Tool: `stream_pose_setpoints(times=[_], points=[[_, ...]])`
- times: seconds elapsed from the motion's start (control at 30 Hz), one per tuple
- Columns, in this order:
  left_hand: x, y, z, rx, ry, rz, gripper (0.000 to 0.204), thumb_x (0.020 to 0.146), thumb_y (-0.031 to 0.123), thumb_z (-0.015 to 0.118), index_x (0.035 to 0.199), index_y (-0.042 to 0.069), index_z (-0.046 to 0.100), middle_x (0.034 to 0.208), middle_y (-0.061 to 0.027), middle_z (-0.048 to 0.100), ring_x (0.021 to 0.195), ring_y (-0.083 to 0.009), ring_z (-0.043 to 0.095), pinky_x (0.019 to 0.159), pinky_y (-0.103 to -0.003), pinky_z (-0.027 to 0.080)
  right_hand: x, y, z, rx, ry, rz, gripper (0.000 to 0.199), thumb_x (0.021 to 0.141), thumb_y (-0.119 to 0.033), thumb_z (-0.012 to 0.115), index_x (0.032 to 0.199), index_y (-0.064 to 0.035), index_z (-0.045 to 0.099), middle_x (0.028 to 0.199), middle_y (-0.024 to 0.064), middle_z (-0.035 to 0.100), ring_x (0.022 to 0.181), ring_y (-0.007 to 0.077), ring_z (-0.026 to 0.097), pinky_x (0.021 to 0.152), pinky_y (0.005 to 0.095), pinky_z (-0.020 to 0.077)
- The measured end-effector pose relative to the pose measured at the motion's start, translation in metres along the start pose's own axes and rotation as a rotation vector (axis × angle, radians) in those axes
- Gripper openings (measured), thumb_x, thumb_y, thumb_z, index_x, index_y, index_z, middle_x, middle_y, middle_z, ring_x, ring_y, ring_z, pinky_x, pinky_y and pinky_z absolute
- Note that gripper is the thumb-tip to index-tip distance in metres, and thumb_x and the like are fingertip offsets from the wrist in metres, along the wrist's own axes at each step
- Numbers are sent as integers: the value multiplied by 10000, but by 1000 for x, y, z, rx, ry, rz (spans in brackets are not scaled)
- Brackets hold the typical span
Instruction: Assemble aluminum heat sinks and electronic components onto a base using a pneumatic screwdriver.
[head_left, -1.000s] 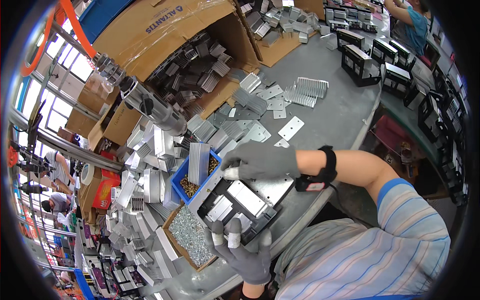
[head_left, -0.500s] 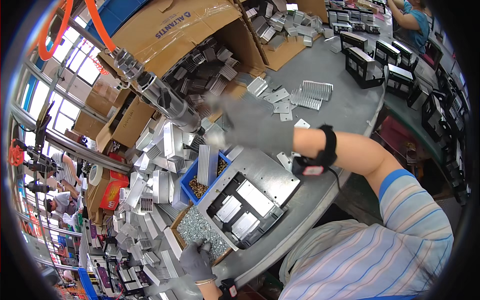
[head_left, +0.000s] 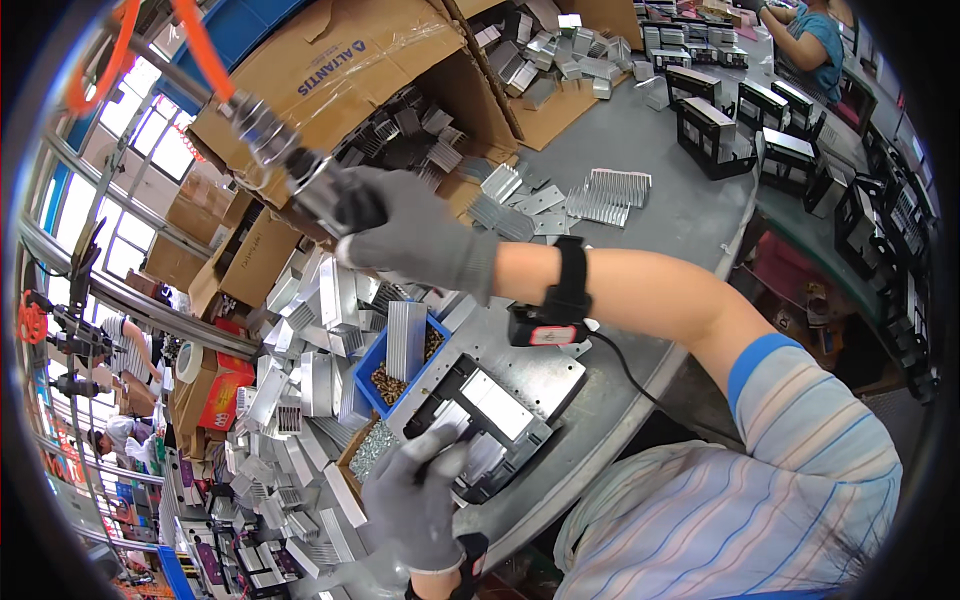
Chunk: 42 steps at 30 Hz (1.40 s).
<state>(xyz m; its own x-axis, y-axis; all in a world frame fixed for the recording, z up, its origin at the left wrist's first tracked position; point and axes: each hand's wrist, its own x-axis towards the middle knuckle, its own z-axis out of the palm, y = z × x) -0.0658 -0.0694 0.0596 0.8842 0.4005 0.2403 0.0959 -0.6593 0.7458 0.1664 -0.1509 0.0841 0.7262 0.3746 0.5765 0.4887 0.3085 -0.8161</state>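
My right hand (head_left: 415,230), in a grey glove, is wrapped round the body of a hanging air screwdriver (head_left: 312,185), whose lower end is hidden behind the hand. My left hand (head_left: 412,505), gloved too, is over the near left corner of a black-framed unit (head_left: 505,410) with silver metal blocks inside. Its thumb and fingers are brought together; whatever they may hold is too small to make out. The unit rests on a flat metal fixture plate (head_left: 545,365). Partly covered by my left hand is a cardboard box of small silver screws (head_left: 372,448).
A blue bin (head_left: 372,385) with brass-coloured screws and a finned heatsink stands beside the plate. Heatsinks (head_left: 325,375) pile up at the left. Behind is a large cardboard box (head_left: 350,75). Finished-looking black frames (head_left: 712,135) line the right, where a co-worker (head_left: 815,45) sits.
My right hand has moved left and taken hold of the air screwdriver, tilting it slightly. My left hand has left the silver screws and moved up right over the black-framed unit.
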Motion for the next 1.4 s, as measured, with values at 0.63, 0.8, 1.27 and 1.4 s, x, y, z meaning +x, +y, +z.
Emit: stream_pose_setpoints(times=[0.63, 0.8, 1.27, 1.4], points=[[-18, -28, 38, 53, 224, 351, 320, 717, 391, 728, 808, 86, 696, 876, -56, 637, 925, -274, 516, 810, -386, 397, -70, -112, -32, 1031, -320, 324, 510, 635, -146, 794, 1083, -69, 562, 870, 13, 578, 727, 91, 560, 621, 250, 481], [-27, -29, 35, 112, 300, 452, 304, 838, 344, 649, 825, 41, 618, 910, -66, 603, 952, -248, 480, 803, -361, 419, -73, -121, -23, 964, -249, 393, 473, 650, -101, 768, 1076, -69, 564, 865, 1, 586, 758, 78, 551, 635, 229, 450], [-35, -34, 39, 102, 437, 448, 326, 841, 407, 629, 865, 85, 669, 881, -55, 618, 1009, -250, 463, 811, -390, 402, -72, -111, 1, 902, -150, 492, 511, 696, -81, 761, 1154, -27, 542, 978, 43, 617, 780, 88, 580, 648, 236, 488], [-36, -34, 40, 102, 402, 423, 337, 836, 405, 640, 885, 73, 668, 853, -35, 626, 1020, -238, 463, 816, -381, 407, -77, -90, -8, 1059, -337, 86, 565, 681, -78, 760, 1182, -35, 502, 957, 25, 589, 736, 71, 547, 603, 227, 460]])
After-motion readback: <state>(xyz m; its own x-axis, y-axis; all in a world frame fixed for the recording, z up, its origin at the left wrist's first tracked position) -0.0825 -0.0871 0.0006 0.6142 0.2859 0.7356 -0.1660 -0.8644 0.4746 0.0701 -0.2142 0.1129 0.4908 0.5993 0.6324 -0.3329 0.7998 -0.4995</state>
